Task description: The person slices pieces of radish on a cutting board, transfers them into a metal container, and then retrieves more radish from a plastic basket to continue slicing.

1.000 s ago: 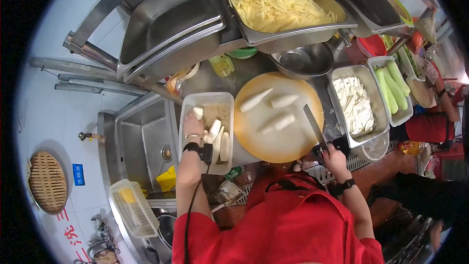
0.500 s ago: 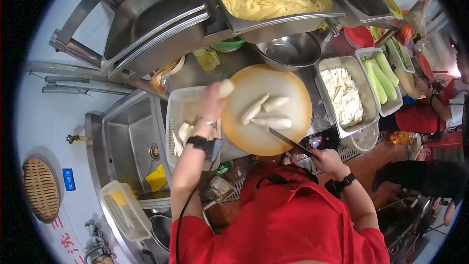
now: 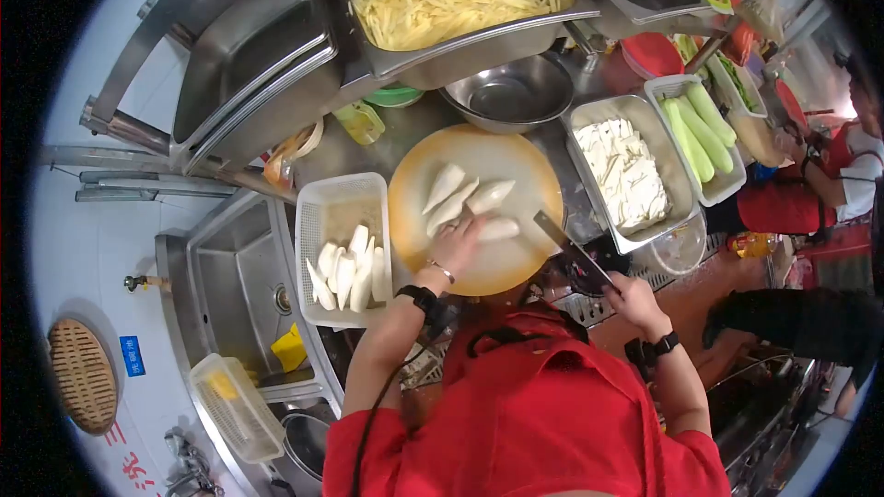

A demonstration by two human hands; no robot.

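Observation:
My left hand (image 3: 456,247) is at the lower left part of the round cutting board (image 3: 516,271), its fingers closed on the end of a white king oyster mushroom (image 3: 500,228). Beyond it, several more whitish tapered mushrooms (image 3: 446,186) lie on the board. My right hand (image 3: 632,302) grips the handle of a kitchen knife (image 3: 569,247). The blade points up and left over the board's right edge, apart from the mushrooms. Left of the board, a white plastic basket (image 3: 343,191) holds several similar pieces.
A steel tray of white slices (image 3: 626,170) and a basket of green gourds (image 3: 707,133) stand to the right. A steel bowl (image 3: 508,97) sits behind the board, below a shelf pan of yellow shreds (image 3: 451,0). At left is a sink (image 3: 241,267). Another person (image 3: 820,189) stands far right.
My left hand has come down from above the basket's edge onto the board, and the mushroom it carried now lies there. The knife has moved away from the mushrooms. The view has shifted.

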